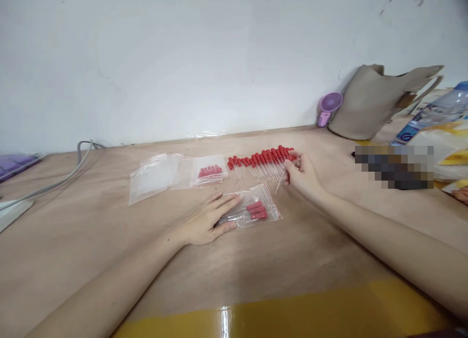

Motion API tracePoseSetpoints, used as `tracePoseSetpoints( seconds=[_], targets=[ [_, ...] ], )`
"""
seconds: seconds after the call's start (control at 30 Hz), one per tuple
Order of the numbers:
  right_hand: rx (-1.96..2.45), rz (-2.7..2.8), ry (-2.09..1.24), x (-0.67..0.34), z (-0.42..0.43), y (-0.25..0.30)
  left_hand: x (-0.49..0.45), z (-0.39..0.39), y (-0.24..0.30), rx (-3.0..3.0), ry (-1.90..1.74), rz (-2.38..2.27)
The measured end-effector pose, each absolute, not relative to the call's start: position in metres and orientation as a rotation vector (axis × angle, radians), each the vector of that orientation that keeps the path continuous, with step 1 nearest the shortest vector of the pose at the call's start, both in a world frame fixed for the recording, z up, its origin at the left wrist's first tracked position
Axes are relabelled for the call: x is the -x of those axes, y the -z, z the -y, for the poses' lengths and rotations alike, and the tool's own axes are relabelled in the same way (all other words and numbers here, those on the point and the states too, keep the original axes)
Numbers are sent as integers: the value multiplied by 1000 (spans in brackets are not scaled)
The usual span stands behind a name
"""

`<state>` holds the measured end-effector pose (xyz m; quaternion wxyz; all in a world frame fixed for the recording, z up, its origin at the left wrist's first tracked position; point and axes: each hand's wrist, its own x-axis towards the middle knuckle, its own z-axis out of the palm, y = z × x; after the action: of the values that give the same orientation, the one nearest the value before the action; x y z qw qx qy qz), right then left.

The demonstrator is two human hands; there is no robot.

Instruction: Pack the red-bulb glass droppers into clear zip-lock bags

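My left hand lies with fingers spread on the left part of a clear zip bag. Inside that bag are a few droppers with red rubber bulbs, bulbs toward the bag's right end; my fingers cover part of their tubes. My right hand pinches a single dropper, its thin tube slanting down toward the bag's right edge and its bulb mostly hidden by my fingers. Just left of this hand, a row of loose droppers lies on the table with red bulbs pointing to the wall.
Behind my left hand lie a stack of flat clear bags and a filled bag with red bulbs showing. At right are a purple fan, a beige bag, a water bottle and a blurred dark object. A grey cable runs at left.
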<state>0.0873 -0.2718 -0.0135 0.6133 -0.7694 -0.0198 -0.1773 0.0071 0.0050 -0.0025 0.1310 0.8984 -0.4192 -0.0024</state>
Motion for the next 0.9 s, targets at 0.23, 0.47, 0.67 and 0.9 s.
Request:
tracePoseSetpoints(
  seconds=[0.23,0.47,0.67,0.9],
  targets=[
    [1538,-21,102,-61,267,22,-6,-7,4,-2635,33,1149],
    [1610,183,-228,-57,279,16,-5,-5,2,-2630,45,1154],
    [1784,225,-221,-66,293,14,-6,-5,1,-2618,17,1168],
    [1915,535,-238,-58,282,13,-5,-3,1,-2626,24,1173]
  ],
)
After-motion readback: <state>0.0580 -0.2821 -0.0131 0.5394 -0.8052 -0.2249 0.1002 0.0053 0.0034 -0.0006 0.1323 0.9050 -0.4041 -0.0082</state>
